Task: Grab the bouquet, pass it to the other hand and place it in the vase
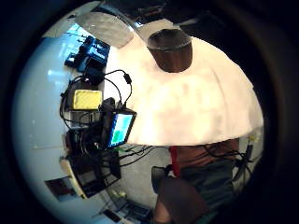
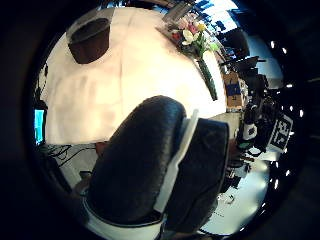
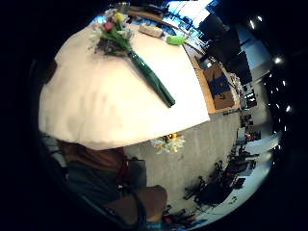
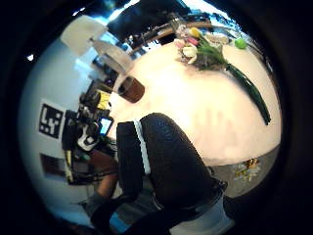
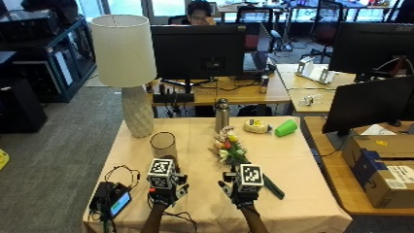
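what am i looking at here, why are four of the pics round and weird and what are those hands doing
A person sits at a table wearing black gloves. The four round pictures come from wide-angle cameras on the palms; the fifth looks down from above and behind the head. On the cloth lie a bouquet with a long green stem and a dark empty vase, beside a lamp, bottle and green cup. The left hand and right hand hover above the table, holding nothing yet.
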The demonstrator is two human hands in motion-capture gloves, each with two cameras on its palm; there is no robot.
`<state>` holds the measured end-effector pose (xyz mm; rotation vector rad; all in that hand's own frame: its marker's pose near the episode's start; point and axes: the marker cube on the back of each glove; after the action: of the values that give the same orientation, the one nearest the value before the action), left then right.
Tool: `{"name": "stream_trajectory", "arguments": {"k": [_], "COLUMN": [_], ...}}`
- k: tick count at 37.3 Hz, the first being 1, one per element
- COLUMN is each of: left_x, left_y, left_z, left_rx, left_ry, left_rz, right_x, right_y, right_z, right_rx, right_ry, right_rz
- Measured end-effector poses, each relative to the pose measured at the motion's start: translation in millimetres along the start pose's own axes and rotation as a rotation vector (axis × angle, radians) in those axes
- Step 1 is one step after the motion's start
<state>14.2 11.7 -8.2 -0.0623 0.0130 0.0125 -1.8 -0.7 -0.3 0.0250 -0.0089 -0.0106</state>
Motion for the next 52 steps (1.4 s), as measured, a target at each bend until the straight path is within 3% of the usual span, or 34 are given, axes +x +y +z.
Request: {"name": "stream_trajectory", "arguments": {"k": [13, 19, 24, 32, 41, 47, 52], "left_x": [3.2, 3.0, 2.9, 7.0, 12.7, 11.0, 8.6], "left_y": [-0.7, -0.8, 2.6, 1.4, -3.9, -7.8, -8.4], "left_z": [-7.4, -12.2, -18.1, -21.6, -18.3, -13.9, -11.1], "left_rx": [0.035, 0.060, 0.066, 0.077, 0.085, 0.089, 0.072], "left_ry": [0.028, 0.027, 0.021, 0.022, 0.026, 0.020, 0.009], "left_rz": [0.007, 0.010, 0.004, 0.017, 0.039, 0.038, 0.037], "right_x": [3.4, 29.8, 55.8, 106.9, 151.8, 166.9, 144.9], "right_y": [-3.6, -36.8, -36.2, -53.2, -80.3, -95.0, -85.8], "right_z": [-4.2, -17.1, -0.2, 8.2, 46.0, 75.8, 62.7], "right_rx": [-0.031, 0.141, -0.040, -0.105, -0.176, -0.245, -0.322], "right_ry": [0.036, 0.138, 0.074, 0.064, -0.024, -0.099, -0.299], "right_rz": [-0.033, -0.025, 0.040, 0.132, 0.217, 0.247, 0.151]}}
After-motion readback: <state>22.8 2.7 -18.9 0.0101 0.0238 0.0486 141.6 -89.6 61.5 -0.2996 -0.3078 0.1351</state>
